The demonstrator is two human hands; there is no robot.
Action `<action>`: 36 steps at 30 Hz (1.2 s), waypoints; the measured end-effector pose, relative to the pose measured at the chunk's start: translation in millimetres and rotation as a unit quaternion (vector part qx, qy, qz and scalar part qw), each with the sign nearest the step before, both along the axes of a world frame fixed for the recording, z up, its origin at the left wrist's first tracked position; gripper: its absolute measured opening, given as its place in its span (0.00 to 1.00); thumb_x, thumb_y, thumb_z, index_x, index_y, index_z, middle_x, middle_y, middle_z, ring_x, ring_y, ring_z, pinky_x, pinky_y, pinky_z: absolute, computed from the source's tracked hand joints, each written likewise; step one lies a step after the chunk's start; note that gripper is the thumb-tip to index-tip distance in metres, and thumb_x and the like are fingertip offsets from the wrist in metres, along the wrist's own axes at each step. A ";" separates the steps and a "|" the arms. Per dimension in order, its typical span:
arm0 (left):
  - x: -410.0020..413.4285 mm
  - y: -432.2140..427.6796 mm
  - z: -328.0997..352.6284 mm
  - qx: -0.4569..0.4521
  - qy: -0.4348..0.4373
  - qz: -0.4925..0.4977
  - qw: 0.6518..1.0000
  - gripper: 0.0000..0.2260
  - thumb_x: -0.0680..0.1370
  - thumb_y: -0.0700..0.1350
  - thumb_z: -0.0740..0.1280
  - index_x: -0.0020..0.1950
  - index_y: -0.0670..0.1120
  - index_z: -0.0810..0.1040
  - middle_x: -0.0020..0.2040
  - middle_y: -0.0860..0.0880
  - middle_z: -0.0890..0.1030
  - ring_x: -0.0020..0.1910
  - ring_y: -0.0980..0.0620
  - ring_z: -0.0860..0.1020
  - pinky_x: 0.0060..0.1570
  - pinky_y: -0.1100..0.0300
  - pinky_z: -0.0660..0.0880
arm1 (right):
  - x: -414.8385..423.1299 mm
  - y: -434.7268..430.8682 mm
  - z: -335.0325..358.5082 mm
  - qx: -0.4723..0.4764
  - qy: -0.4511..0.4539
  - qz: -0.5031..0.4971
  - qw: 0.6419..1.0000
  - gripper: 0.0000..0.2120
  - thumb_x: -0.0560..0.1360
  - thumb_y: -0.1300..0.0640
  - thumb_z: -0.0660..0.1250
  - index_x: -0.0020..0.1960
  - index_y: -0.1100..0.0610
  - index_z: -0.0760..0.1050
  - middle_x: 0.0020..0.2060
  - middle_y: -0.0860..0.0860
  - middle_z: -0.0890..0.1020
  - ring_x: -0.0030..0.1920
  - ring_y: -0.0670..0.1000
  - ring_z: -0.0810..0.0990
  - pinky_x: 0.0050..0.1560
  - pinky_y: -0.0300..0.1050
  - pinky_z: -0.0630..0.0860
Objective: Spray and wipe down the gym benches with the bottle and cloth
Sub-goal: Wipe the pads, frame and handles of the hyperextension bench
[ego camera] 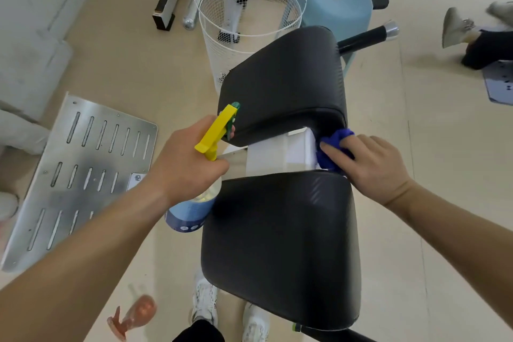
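A black padded gym bench runs away from me, with a near pad (280,247) and a far pad (286,83) split by a white frame gap (274,155). My left hand (186,164) grips a spray bottle (194,211) with a yellow trigger head and blue label, its nozzle aimed at the left edge of the far pad. My right hand (372,164) presses a blue cloth (334,147) into the gap at the bench's right side, against the near edge of the far pad.
A white wire basket (222,44) stands left of the far pad, with a light blue stool (333,3) behind the bench. A slotted metal plate (83,172) lies on the floor at left. A pink spray bottle (133,316) lies near my feet. Another person's shoes (455,26) show at right.
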State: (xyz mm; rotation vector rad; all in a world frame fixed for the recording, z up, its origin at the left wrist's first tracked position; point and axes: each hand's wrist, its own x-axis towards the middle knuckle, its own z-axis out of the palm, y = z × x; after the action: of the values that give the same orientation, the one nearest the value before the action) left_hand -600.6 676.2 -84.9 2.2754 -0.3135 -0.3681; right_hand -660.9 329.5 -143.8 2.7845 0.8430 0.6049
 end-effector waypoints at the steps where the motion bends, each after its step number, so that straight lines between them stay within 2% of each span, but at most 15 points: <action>1: 0.2 2.0 0.1 0.000 0.002 0.001 1.000 0.21 0.65 0.45 0.65 0.57 0.57 0.79 0.43 0.59 0.82 0.39 0.55 0.77 0.40 0.58 0.73 | 6.3 5.9 16.5 0.014 -0.036 0.015 0.999 0.12 0.76 0.65 0.68 0.59 0.60 0.82 0.41 0.58 0.78 0.33 0.58 0.75 0.33 0.49 0.71; 5: 2.4 5.8 1.4 0.000 -0.003 0.007 1.000 0.18 0.66 0.45 0.65 0.53 0.62 0.77 0.37 0.65 0.78 0.36 0.56 0.74 0.35 0.58 0.71 | 27.9 18.7 32.2 0.004 -0.073 0.011 0.997 0.05 0.74 0.66 0.70 0.48 0.59 0.82 0.37 0.56 0.75 0.31 0.57 0.71 0.32 0.48 0.67; 8: 5.8 9.1 -1.9 0.001 -0.007 0.016 1.000 0.18 0.67 0.45 0.66 0.53 0.62 0.76 0.36 0.57 0.78 0.35 0.52 0.75 0.35 0.52 0.74 | 20.1 11.2 0.2 -0.024 -0.053 -0.027 0.998 0.05 0.71 0.65 0.70 0.43 0.57 0.79 0.37 0.55 0.74 0.32 0.56 0.69 0.32 0.47 0.62; 10: 7.9 12.8 -4.1 0.005 -0.005 0.023 1.000 0.19 0.67 0.46 0.66 0.57 0.57 0.77 0.39 0.53 0.80 0.35 0.50 0.75 0.38 0.51 0.76 | 9.4 -0.4 -23.1 -0.050 -0.019 -0.062 0.997 0.06 0.69 0.64 0.72 0.44 0.56 0.78 0.39 0.55 0.76 0.32 0.56 0.70 0.32 0.47 0.62; 14: 8.2 18.2 -7.8 0.019 -0.003 0.029 0.999 0.19 0.67 0.48 0.65 0.58 0.51 0.77 0.41 0.47 0.80 0.34 0.48 0.75 0.39 0.47 0.77 | -8.8 -13.2 -37.2 -0.087 0.099 -0.150 0.980 0.15 0.62 0.65 0.77 0.47 0.58 0.79 0.42 0.56 0.78 0.32 0.59 0.74 0.30 0.47 0.69; 17: 9.4 22.1 -5.4 0.025 -0.006 0.037 0.999 0.19 0.67 0.48 0.65 0.58 0.53 0.76 0.44 0.48 0.81 0.34 0.48 0.76 0.41 0.45 0.79 | -9.0 -3.4 -8.3 -0.025 0.073 -0.152 0.985 0.14 0.62 0.62 0.77 0.46 0.58 0.80 0.38 0.56 0.76 0.31 0.60 0.75 0.28 0.46 0.69; 19: 10.3 23.6 -0.4 0.018 0.007 0.038 0.999 0.19 0.67 0.48 0.65 0.58 0.55 0.76 0.43 0.50 0.81 0.35 0.48 0.76 0.41 0.45 0.79 | -6.7 14.8 29.6 0.060 0.018 -0.126 0.990 0.10 0.71 0.56 0.72 0.51 0.57 0.81 0.39 0.56 0.76 0.33 0.60 0.76 0.31 0.47 0.70; 21: 11.8 24.9 5.6 0.008 0.020 0.026 0.999 0.18 0.68 0.48 0.65 0.58 0.56 0.76 0.40 0.52 0.80 0.34 0.50 0.76 0.40 0.47 0.79 | 1.6 39.9 69.2 0.136 -0.010 -0.111 0.985 0.13 0.76 0.54 0.66 0.56 0.59 0.82 0.46 0.57 0.78 0.41 0.59 0.77 0.38 0.51 0.73; 24: 17.1 27.3 13.2 -0.003 0.038 0.012 0.999 0.17 0.68 0.48 0.64 0.57 0.53 0.77 0.37 0.50 0.78 0.33 0.49 0.74 0.39 0.47 0.79 | 34.4 77.7 100.4 0.164 0.032 -0.135 0.977 0.18 0.76 0.55 0.66 0.65 0.59 0.78 0.58 0.60 0.78 0.54 0.61 0.76 0.54 0.56 0.75; 27: 26.3 34.5 15.4 -0.014 0.046 0.010 0.999 0.17 0.68 0.46 0.65 0.57 0.53 0.77 0.40 0.50 0.80 0.33 0.49 0.74 0.36 0.52 0.76 | 79.7 112.7 93.8 0.059 0.132 -0.220 0.965 0.22 0.81 0.48 0.59 0.72 0.55 0.71 0.72 0.62 0.70 0.71 0.65 0.68 0.70 0.62 0.67; 29: 35.1 43.6 14.3 -0.020 0.042 0.011 0.999 0.16 0.71 0.44 0.68 0.58 0.52 0.77 0.41 0.52 0.80 0.33 0.51 0.75 0.36 0.55 0.75 | 104.5 137.0 81.6 -0.028 0.186 -0.228 0.955 0.22 0.82 0.48 0.58 0.74 0.55 0.68 0.77 0.62 0.63 0.77 0.65 0.60 0.75 0.65 0.58; 31: 44.9 52.7 11.7 -0.014 0.037 0.013 0.999 0.16 0.73 0.40 0.71 0.60 0.52 0.77 0.42 0.52 0.80 0.32 0.52 0.74 0.36 0.58 0.74 | 125.4 162.5 66.3 -0.102 0.229 -0.208 0.945 0.23 0.82 0.49 0.58 0.75 0.55 0.65 0.78 0.61 0.60 0.78 0.63 0.56 0.77 0.64 0.54; 33: 54.5 61.4 9.3 -0.007 0.035 0.012 0.999 0.18 0.73 0.37 0.71 0.60 0.53 0.77 0.39 0.55 0.79 0.31 0.54 0.73 0.34 0.61 0.69 | 148.4 191.5 49.3 -0.154 0.266 -0.202 0.930 0.23 0.83 0.50 0.55 0.76 0.56 0.65 0.78 0.61 0.59 0.78 0.62 0.55 0.77 0.63 0.53; 36: 71.0 75.1 4.1 0.001 0.029 -0.001 1.000 0.18 0.72 0.37 0.69 0.57 0.55 0.77 0.37 0.54 0.78 0.32 0.53 0.74 0.33 0.59 0.69 | 179.6 232.7 22.2 -0.219 0.321 -0.185 0.903 0.21 0.83 0.50 0.55 0.73 0.55 0.70 0.75 0.59 0.65 0.76 0.62 0.60 0.76 0.63 0.55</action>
State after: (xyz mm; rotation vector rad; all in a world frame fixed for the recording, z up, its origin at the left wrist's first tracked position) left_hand -529.6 751.2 -80.7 2.2612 -0.2857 -0.4340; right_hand -481.3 562.2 -121.6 2.5928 0.4253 -0.5347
